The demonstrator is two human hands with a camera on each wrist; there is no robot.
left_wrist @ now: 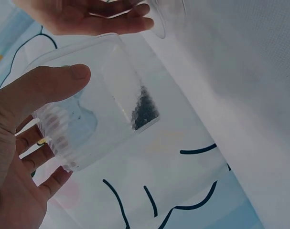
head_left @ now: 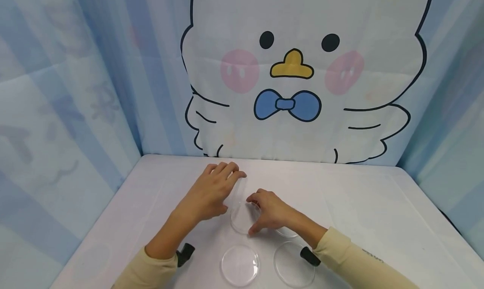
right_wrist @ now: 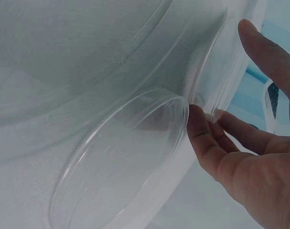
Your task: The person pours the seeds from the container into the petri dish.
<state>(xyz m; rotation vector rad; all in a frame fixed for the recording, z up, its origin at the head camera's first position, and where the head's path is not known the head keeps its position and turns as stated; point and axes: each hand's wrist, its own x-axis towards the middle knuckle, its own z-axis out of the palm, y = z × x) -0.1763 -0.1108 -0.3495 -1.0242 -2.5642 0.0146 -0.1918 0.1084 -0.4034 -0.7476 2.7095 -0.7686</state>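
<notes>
- Left hand [head_left: 209,193]: grip closed round a clear jar [left_wrist: 104,129], thumb on one face, fingers behind; dark grains [left_wrist: 145,112] gathered in one corner.
- Jar location: centre of head frame, faint, just above a clear dish [head_left: 242,222].
- Right hand [head_left: 270,209]: grip pinching that dish across its rim.
- Two more dishes [head_left: 240,266] at bottom centre; another, partly hidden beneath right forearm.
- Worktop [head_left: 359,205]: white; cartoon-printed curtain [head_left: 295,133] at top of frame.
</notes>
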